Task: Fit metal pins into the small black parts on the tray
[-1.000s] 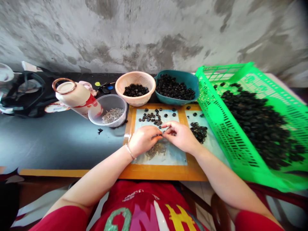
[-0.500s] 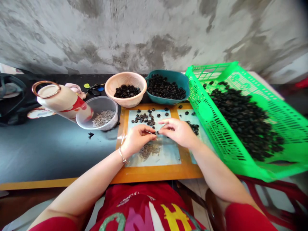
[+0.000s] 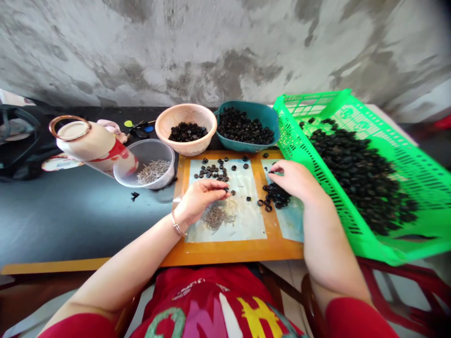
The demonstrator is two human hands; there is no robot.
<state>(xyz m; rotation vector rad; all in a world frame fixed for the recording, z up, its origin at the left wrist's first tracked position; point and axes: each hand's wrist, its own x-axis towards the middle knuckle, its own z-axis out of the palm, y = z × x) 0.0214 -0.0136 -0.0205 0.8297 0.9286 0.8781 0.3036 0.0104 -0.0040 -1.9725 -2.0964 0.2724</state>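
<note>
My left hand [image 3: 200, 201] is closed in a pinch over the pale mat [image 3: 246, 220], with a small black part [image 3: 227, 189] at its fingertips. Just beneath it lies a heap of thin metal pins [image 3: 215, 217]. Small black discs with center holes [image 3: 212, 172] are scattered beyond that hand. Over the right-hand mat, my right hand [image 3: 295, 180] has thumb and forefinger together at a tiny dark piece, too small to name. Below its fingers sits a pile of black rings [image 3: 277, 195].
Along the back stand a pink bowl [image 3: 161, 134] and a teal basket [image 3: 221, 139], both holding black parts. A clear tub [image 3: 121, 177] of metal pins is at left, near a tilted white-and-red flask [image 3: 89, 145]. The green crate [image 3: 310, 180] on the right holds many black pieces.
My right hand has left my left hand's fingertips and moved right, above the ring pile. My left hand stays nearly in place, still pinching.
</note>
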